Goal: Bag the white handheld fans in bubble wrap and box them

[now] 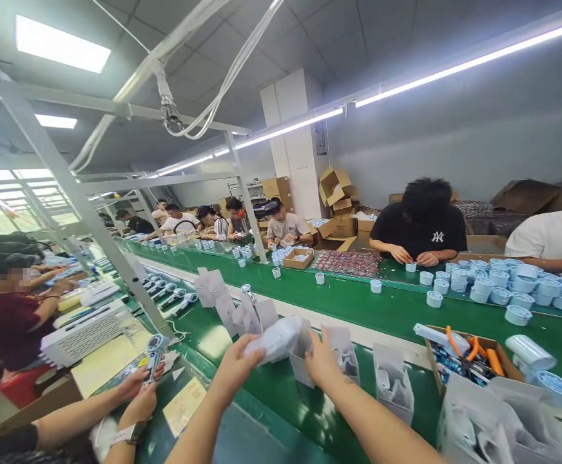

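Note:
My left hand [237,364] is closed round a plastic-wrapped white item [278,338], held tilted over the green belt. Its far end is at the open top of a white box [303,364]. My right hand [322,362] grips that box by its right side, fingers at the upper edge. Just right of this hand is another open white box [343,354] with wrapped contents. Further right stands an open box [393,383] with a bagged item inside. What exactly is inside the wrapping in my left hand cannot be made out.
A co-worker's hands [140,386] hold a small white handheld device [154,354] at left. More open white boxes [508,419] stand at the lower right, near a carton [472,354] with orange-handled tools. Light-blue round parts [517,283] crowd the far right. A metal post [87,219] rises at left.

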Demonstrator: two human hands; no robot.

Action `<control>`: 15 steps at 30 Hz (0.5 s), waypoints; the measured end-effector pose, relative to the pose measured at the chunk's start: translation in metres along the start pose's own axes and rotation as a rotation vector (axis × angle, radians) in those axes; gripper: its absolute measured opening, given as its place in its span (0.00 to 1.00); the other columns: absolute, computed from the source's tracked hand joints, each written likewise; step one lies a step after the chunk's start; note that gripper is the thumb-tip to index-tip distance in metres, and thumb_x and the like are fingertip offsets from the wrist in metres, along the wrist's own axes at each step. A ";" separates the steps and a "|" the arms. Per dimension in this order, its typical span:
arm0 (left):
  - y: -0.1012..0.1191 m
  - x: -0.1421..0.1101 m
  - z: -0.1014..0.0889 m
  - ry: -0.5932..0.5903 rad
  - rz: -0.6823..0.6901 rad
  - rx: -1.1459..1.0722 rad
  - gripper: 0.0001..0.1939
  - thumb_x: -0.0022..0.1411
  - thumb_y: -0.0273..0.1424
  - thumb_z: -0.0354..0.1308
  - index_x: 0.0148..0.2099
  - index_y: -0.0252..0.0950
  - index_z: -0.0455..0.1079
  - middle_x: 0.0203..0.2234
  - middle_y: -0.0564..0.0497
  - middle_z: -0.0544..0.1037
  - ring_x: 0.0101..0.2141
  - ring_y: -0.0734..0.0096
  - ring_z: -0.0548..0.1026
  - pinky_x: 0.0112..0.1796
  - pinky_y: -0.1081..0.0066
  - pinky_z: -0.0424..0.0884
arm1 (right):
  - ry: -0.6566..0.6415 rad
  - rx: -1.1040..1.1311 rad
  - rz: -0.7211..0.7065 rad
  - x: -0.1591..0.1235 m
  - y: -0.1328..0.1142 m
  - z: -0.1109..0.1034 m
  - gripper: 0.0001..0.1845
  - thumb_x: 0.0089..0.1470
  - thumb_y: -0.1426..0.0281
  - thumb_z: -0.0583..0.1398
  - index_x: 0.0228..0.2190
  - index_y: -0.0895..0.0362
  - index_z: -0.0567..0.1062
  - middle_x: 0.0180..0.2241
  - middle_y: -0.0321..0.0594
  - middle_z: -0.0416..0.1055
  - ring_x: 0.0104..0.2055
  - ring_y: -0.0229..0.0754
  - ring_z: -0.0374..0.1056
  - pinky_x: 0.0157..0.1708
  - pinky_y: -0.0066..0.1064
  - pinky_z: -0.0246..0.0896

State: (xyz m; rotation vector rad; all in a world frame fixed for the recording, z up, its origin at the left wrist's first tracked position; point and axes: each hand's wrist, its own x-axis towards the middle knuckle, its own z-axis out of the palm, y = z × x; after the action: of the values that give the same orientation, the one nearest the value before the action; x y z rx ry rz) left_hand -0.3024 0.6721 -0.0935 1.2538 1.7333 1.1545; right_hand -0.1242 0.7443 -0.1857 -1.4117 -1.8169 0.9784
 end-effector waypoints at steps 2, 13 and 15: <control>-0.002 0.029 0.007 -0.048 -0.025 0.067 0.26 0.40 0.49 0.58 0.37 0.35 0.70 0.21 0.56 0.69 0.21 0.74 0.64 0.21 0.76 0.56 | 0.007 -0.012 0.042 0.028 0.005 0.014 0.33 0.45 0.82 0.57 0.55 0.58 0.67 0.65 0.55 0.50 0.58 0.55 0.63 0.56 0.42 0.56; -0.001 0.081 0.061 -0.145 0.075 0.749 0.08 0.55 0.26 0.51 0.38 0.35 0.68 0.36 0.44 0.74 0.40 0.58 0.74 0.41 0.64 0.68 | 0.006 0.023 0.037 0.030 0.034 0.030 0.32 0.41 0.84 0.53 0.50 0.60 0.66 0.48 0.47 0.73 0.51 0.47 0.69 0.49 0.33 0.61; 0.012 0.077 0.083 -0.192 0.134 0.888 0.13 0.58 0.26 0.51 0.46 0.33 0.66 0.44 0.39 0.72 0.44 0.54 0.74 0.44 0.59 0.68 | 0.026 0.035 0.065 0.030 0.037 0.029 0.36 0.38 0.84 0.52 0.53 0.60 0.64 0.49 0.48 0.72 0.51 0.47 0.69 0.50 0.34 0.61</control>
State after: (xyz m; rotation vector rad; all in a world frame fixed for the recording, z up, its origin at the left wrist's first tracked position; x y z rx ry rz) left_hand -0.2462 0.7689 -0.1153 1.9300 2.1017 0.2612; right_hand -0.1365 0.7738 -0.2316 -1.4636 -1.7367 1.0145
